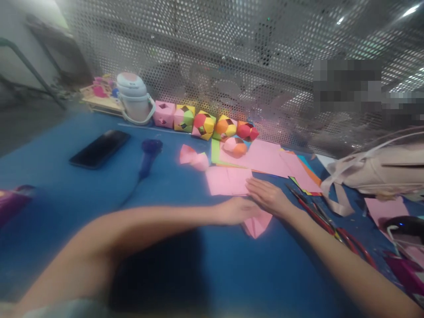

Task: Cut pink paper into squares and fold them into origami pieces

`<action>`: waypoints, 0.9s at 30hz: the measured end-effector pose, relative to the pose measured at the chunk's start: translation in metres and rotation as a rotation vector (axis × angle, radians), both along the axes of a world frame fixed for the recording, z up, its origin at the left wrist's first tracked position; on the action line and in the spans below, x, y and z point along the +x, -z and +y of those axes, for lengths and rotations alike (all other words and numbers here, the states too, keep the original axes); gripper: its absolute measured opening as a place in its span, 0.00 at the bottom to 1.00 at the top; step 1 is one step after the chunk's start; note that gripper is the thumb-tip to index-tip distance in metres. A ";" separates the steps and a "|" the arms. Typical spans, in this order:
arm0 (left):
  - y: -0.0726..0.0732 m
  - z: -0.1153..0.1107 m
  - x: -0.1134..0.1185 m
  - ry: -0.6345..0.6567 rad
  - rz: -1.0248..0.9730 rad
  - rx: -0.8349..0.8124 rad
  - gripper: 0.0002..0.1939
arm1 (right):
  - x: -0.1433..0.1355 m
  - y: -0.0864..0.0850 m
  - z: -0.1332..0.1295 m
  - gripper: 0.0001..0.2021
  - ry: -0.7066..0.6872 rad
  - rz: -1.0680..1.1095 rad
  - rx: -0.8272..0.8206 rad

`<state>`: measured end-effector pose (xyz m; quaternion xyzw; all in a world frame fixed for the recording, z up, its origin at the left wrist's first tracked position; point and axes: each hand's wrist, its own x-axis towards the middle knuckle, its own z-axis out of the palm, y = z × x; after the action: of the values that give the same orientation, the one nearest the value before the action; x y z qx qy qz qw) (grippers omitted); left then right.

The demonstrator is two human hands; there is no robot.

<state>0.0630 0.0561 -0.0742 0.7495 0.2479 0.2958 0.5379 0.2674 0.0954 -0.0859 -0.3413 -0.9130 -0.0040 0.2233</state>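
Observation:
My left hand (236, 211) comes in from the left, its fingers closed at the upper edge of a folded pink paper piece (256, 226), whose pointed end faces me. The fingertips are partly hidden. Just above it, my right hand (269, 195) lies with fingers stretched out flat, the tips at the right edge of a creased pink paper sheet (227, 180). Left of that sheet's top corner rests a twisted pink paper piece (194, 158). Behind, a stack of pink paper (265, 157) covers other coloured sheets and carries a pink and orange folded piece (235, 146).
Several folded paper blocks (203, 125) line the mesh panel (212, 79) beside a white lidded container (133, 99). A phone (100, 149) and blue glue gun (149, 157) lie left. Scissors (351, 243), pliers (311, 207) and a pale bag (380, 170) are right.

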 end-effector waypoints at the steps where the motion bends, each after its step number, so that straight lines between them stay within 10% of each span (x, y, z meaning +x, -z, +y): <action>1: 0.001 0.001 0.000 -0.004 -0.002 -0.028 0.15 | 0.002 0.001 0.000 0.11 0.015 0.029 0.017; 8: 0.002 0.007 0.002 0.016 -0.078 -0.455 0.17 | 0.006 0.001 -0.007 0.13 0.177 0.188 0.052; 14: -0.009 0.005 0.000 0.010 0.032 -0.369 0.11 | 0.008 -0.007 -0.010 0.11 0.256 0.295 0.091; 27: -0.039 0.057 -0.031 -0.403 -0.088 -0.319 0.13 | 0.000 -0.009 -0.011 0.08 -0.129 0.107 0.186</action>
<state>0.0320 0.1129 -0.0348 0.5770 0.4122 0.3864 0.5898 0.2674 0.0845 -0.0771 -0.2592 -0.9156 -0.0562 0.3021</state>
